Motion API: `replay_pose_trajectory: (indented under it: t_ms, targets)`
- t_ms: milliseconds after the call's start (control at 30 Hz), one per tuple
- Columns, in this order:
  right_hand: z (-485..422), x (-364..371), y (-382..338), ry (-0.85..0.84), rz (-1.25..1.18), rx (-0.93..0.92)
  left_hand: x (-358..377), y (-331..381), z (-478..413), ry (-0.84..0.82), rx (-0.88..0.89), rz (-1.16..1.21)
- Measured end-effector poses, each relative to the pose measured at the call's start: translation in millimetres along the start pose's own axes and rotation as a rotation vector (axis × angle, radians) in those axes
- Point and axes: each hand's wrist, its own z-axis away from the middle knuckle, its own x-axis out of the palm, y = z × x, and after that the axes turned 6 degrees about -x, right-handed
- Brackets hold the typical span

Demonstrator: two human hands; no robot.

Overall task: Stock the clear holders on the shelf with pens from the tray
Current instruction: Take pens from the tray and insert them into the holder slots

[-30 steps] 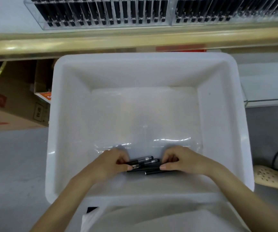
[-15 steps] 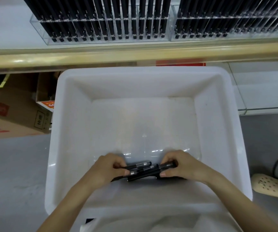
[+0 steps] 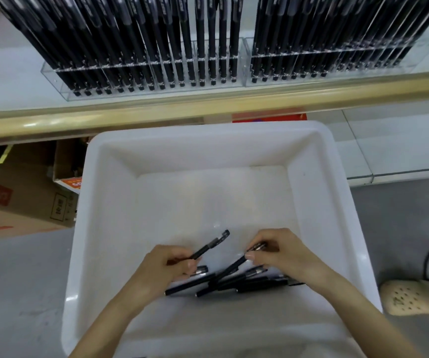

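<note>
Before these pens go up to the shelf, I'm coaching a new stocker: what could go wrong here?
The right hand pinches its pen near one end, and that pen crosses the loose pens in the tray, so it may snag or slip. The clear holders look tightly packed, so free slots may be scarce.

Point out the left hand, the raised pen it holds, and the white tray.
left hand (image 3: 165, 267): head view, back of the hand.
raised pen (image 3: 209, 245): head view, barrel beyond the fingers.
white tray (image 3: 208, 130): head view, far rim.
</note>
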Motion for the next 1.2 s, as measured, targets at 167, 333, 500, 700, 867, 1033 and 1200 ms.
replay_pose_trajectory:
  t_ms: [167,333,500,700,867,1033,1200]
  targets:
    - [9,-22,-37,0.116,-0.318,0.001,9,43,8,0.084,0.035,0.278]
    - [2,-59,-72,0.248,-0.566,-0.131,21,106,9,0.071,0.173,0.301]
    - [-6,-106,-99,0.448,-0.644,-0.298,31,167,1,0.099,0.312,0.257]
    - [-9,-180,-138,0.713,-0.455,-0.595,35,213,-6,0.197,0.433,0.185]
    - [-24,-227,-169,0.897,-0.243,-0.790,37,236,-10,0.251,0.464,0.184]
    - [-53,-247,-178,1.000,-0.077,-0.845,46,250,-14,0.281,0.486,0.177]
    - [-72,-247,-178,0.975,0.053,-0.831,49,255,-14,0.293,0.515,0.184]
